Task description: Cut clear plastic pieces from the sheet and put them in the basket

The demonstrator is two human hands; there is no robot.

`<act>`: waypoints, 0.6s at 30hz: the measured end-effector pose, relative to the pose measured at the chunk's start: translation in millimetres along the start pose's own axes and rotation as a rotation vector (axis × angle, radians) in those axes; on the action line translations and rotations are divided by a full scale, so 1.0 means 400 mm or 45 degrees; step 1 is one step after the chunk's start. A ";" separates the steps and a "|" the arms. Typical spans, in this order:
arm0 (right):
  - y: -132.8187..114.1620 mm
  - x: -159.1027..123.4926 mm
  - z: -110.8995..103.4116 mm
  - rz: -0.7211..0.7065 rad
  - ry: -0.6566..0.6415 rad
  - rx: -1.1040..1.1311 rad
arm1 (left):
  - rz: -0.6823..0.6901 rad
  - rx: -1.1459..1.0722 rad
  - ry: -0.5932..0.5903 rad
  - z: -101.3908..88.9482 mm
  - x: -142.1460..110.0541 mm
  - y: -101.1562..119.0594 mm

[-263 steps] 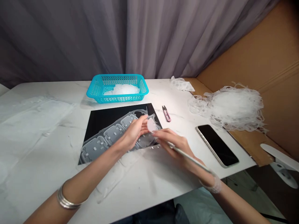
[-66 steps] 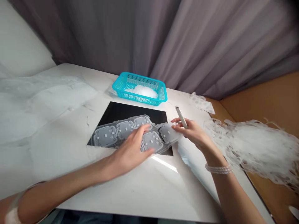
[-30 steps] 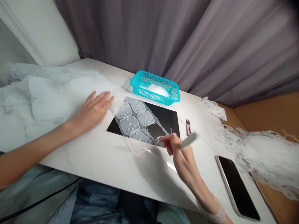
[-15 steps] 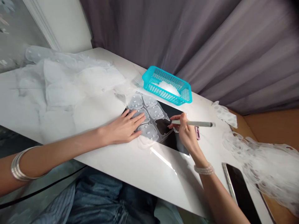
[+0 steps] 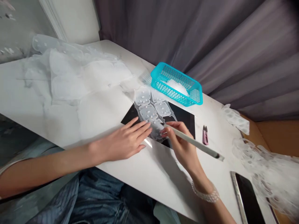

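"Holding what, the right hand (image 5: 184, 151)?"

"A slim pale pen-shaped tool (image 5: 193, 142), tip newly shifted to another panel (image 5: 155, 128) of the clear embossed plastic sheet (image 5: 147, 111); work likely centres there."

"Left hand (image 5: 127, 140)?"

"Spread, fingertips at the sheet, on the black mat (image 5: 185, 116)."

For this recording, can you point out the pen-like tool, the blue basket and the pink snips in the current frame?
Pen-like tool (image 5: 196, 143): head view, middle of its shaft.
Blue basket (image 5: 172, 94): head view, its near side wall.
Pink snips (image 5: 205, 138): head view, on the pink handles.
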State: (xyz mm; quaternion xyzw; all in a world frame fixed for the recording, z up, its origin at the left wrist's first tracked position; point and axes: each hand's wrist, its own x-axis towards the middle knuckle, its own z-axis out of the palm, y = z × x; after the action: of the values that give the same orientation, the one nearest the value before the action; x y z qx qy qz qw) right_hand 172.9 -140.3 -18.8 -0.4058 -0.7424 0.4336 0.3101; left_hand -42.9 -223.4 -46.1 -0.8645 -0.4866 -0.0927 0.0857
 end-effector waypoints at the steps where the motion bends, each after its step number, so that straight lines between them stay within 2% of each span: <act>1: -0.009 -0.012 0.014 -0.002 -0.070 -0.031 | 0.032 0.012 0.030 -0.002 -0.016 0.007; 5: -0.029 -0.024 0.040 -0.055 -0.160 -0.246 | 0.053 0.047 0.085 0.004 -0.035 0.015; 18: -0.043 -0.017 0.084 -0.314 -0.101 -0.631 | 0.041 0.061 0.091 0.010 -0.028 0.024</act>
State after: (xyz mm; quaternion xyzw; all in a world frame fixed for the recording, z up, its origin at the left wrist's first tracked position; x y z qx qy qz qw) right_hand 143.3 -164.5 -18.8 -0.3586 -0.8811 0.2131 0.2227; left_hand -40.0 -236.6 -53.4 -0.8660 -0.4713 -0.1103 0.1250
